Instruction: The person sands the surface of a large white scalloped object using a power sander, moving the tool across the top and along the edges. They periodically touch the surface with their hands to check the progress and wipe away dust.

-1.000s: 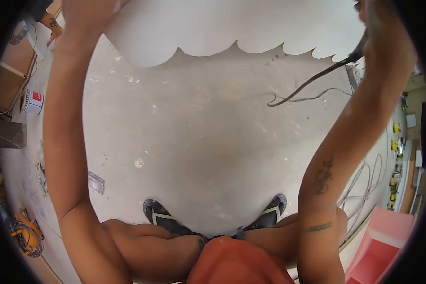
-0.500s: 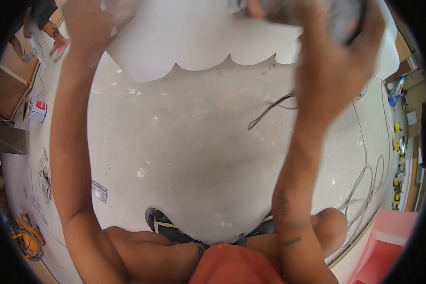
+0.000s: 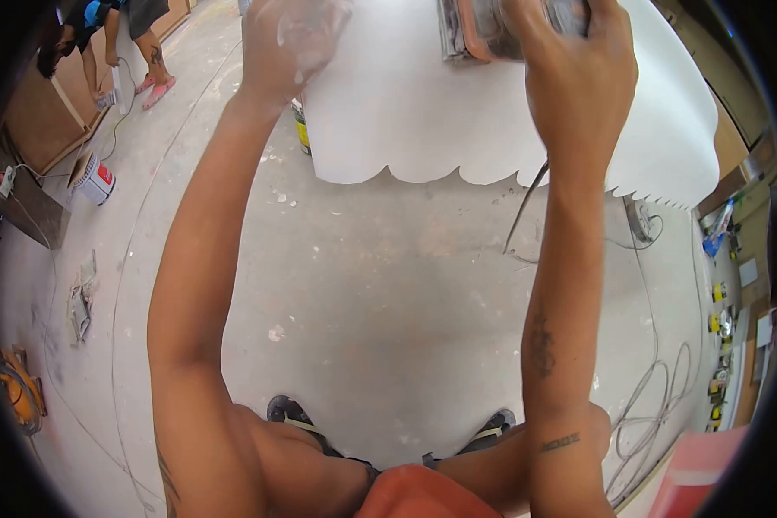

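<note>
A white panel with a scalloped lower edge (image 3: 440, 129) spans the top of the view. My right hand (image 3: 583, 78) is wrapped round an orange and grey power sander (image 3: 492, 39), which overlaps the panel's face. A dark cord (image 3: 527, 207) hangs below the panel beside my right forearm. At the panel's left side is my left hand (image 3: 293, 39), dusted white, its fingers blurred and partly cut off by the top of the frame.
Another person (image 3: 142, 43) bends at the upper left near brown boards. A white bucket (image 3: 93, 179) stands below them. Loose cable (image 3: 656, 406) coils on the floor at right, near a pink object (image 3: 699, 466). Several tins (image 3: 718, 345) line the right side.
The view has shifted, showing more of the panel and the other person. My right hand and the sander have moved left across the panel; my left hand appears further right.
</note>
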The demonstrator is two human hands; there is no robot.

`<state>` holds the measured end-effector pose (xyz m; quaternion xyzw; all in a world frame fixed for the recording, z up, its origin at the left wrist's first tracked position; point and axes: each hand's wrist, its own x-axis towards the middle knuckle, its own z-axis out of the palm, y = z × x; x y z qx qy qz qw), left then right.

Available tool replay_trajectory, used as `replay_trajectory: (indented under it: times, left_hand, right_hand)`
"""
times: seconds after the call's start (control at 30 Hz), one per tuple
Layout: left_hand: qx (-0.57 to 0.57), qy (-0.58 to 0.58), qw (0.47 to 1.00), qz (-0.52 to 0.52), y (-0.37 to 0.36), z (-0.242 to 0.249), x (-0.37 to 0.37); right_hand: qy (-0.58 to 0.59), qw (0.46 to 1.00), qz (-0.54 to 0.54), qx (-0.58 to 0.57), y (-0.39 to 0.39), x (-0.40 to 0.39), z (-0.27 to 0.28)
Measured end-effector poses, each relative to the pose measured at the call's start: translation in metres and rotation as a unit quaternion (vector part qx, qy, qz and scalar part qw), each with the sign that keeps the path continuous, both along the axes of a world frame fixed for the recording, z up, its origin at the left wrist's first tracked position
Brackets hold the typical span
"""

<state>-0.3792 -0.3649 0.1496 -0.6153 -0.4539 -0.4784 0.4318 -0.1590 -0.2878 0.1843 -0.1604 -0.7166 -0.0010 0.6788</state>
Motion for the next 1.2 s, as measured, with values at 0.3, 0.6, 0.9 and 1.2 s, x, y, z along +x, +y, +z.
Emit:
replay_trajectory:
  times: [0.3, 0.6, 0.9, 1.2]
  left_hand:
    - [0.033, -0.151, 0.987, 0.043, 0.020, -0.023, -0.010]
    - [0.020, -0.253, 0.965, -0.071, 0.020, -0.026, -0.011]
    - [0.029, -0.312, 0.944, -0.104, 0.020, -0.026, -0.007]
    - [0.050, -0.281, 0.944, -0.163, 0.023, -0.028, -0.013]
  right_hand:
    - [-0.030, 0.999, 0.041, 0.004, 0.005, 0.009, -0.026]
    - [-0.135, 0.990, -0.007, -0.033, 0.014, -0.013, 0.038]
    - [-0.175, 0.983, 0.012, -0.058, -0.001, -0.009, 0.037]
    - [-0.209, 0.976, 0.033, -0.049, -0.021, 0.011, 0.043]
